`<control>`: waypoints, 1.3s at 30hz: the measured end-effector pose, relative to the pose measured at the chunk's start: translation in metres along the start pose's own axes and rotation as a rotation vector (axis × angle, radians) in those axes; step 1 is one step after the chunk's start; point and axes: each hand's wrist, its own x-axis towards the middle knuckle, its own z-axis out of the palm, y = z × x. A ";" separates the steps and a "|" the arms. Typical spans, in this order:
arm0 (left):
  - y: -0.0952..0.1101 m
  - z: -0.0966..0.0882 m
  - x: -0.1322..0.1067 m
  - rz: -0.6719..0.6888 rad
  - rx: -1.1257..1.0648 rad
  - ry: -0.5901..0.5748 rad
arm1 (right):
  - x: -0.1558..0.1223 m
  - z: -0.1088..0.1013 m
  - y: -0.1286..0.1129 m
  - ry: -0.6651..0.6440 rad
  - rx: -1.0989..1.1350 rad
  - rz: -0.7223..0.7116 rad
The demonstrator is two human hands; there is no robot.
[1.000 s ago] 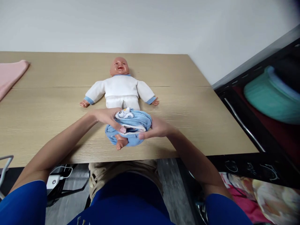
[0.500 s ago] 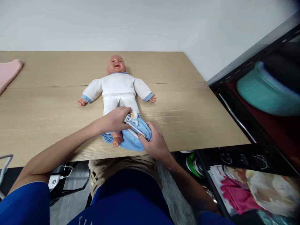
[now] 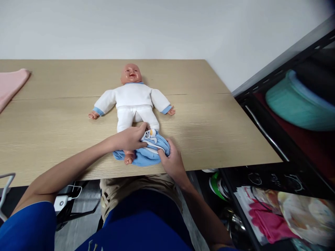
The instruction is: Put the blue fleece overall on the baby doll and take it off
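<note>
A baby doll (image 3: 134, 96) lies on its back on the table, its head away from me. It wears a white top with blue cuffs, and its legs are white to below the knee. Bunched light blue pants (image 3: 148, 158) with a white cartoon patch lie around its lower legs. One bare foot (image 3: 129, 158) shows at the left; the other is hidden in the blue cloth. My left hand (image 3: 131, 137) pinches the cloth's upper edge beside the patch, next to the doll's leg. On the right side, my right hand (image 3: 171, 158) grips the bunched fabric between thumb and fingers.
A pink cloth (image 3: 12, 85) lies at the table's left end. To the right stands a black rack (image 3: 258, 122) holding a teal basin (image 3: 300, 104). Below it are a pink cloth item (image 3: 272, 223) and plastic bags. The table (image 3: 209, 139) ends just before my body.
Both hands still hold the blue pants, which are bunched slightly differently. The right thumb has shifted a little on the fabric. The whole view has shifted slightly.
</note>
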 end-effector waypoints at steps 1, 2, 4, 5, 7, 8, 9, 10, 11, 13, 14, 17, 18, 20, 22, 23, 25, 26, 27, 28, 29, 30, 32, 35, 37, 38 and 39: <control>-0.001 0.001 0.000 0.016 -0.037 0.019 | -0.001 0.000 0.000 0.000 0.013 -0.010; -0.002 0.002 0.001 0.033 -0.071 0.034 | -0.002 -0.001 -0.001 -0.003 0.027 -0.012; -0.004 0.004 0.002 0.069 -0.126 0.050 | -0.003 -0.002 0.000 -0.031 0.069 0.003; -0.005 0.005 0.002 0.088 -0.148 0.048 | -0.004 -0.002 0.001 -0.054 0.096 0.014; -0.007 0.005 0.003 0.123 -0.193 0.032 | -0.005 -0.002 0.003 -0.103 0.147 0.025; -0.009 0.005 0.004 0.135 -0.210 0.022 | -0.006 -0.002 0.004 -0.119 0.166 0.022; -0.010 0.005 0.004 0.143 -0.222 0.011 | -0.006 -0.002 0.005 -0.129 0.178 0.016; -0.012 0.005 0.005 0.148 -0.229 0.002 | -0.006 -0.001 0.006 -0.135 0.185 0.008; -0.013 0.005 0.006 0.150 -0.233 -0.003 | -0.006 -0.001 0.007 -0.142 0.187 0.001; -0.016 0.004 0.007 0.151 -0.251 -0.012 | -0.005 0.000 0.008 -0.165 0.190 -0.008; -0.017 0.003 0.007 0.149 -0.266 -0.015 | -0.005 0.000 0.009 -0.172 0.195 -0.008; -0.020 0.000 0.009 0.121 -0.321 -0.023 | -0.005 0.002 0.010 -0.134 0.229 0.024; -0.020 -0.001 0.009 0.117 -0.334 -0.025 | -0.005 0.003 0.010 -0.107 0.242 0.040; -0.021 -0.001 0.010 0.127 -0.342 -0.030 | -0.005 0.005 0.010 -0.063 0.254 0.063; -0.022 -0.001 0.010 0.139 -0.337 -0.032 | -0.005 0.006 0.010 -0.039 0.248 0.070; -0.022 0.000 0.010 0.138 -0.334 -0.030 | -0.004 0.007 0.010 -0.038 0.244 0.073; -0.021 0.002 0.010 0.134 -0.332 -0.023 | -0.003 0.006 0.011 -0.058 0.246 0.080; -0.021 0.002 0.010 0.138 -0.334 -0.020 | -0.002 0.005 0.011 -0.075 0.252 0.078; -0.020 0.002 0.010 0.145 -0.338 -0.018 | -0.002 0.004 0.011 -0.090 0.260 0.073; -0.019 0.002 0.010 0.153 -0.344 -0.015 | -0.002 0.004 0.011 -0.103 0.268 0.066; -0.018 0.002 0.010 0.161 -0.349 -0.012 | -0.002 0.003 0.010 -0.111 0.274 0.059; -0.016 0.001 0.009 0.165 -0.352 -0.007 | -0.003 0.002 0.009 -0.115 0.274 0.053; -0.015 0.000 0.008 0.169 -0.362 0.004 | -0.003 0.002 0.007 -0.113 0.254 0.043; -0.013 -0.003 0.007 0.167 -0.388 0.003 | -0.003 0.005 0.006 -0.065 0.206 0.018; -0.013 -0.004 0.007 0.158 -0.397 -0.013 | 0.000 0.008 0.008 -0.013 0.220 0.004; -0.012 -0.005 0.007 0.154 -0.397 -0.017 | 0.002 0.009 0.010 0.009 0.244 -0.001; -0.012 -0.005 0.007 0.152 -0.395 -0.015 | 0.003 0.010 0.011 0.026 0.272 -0.007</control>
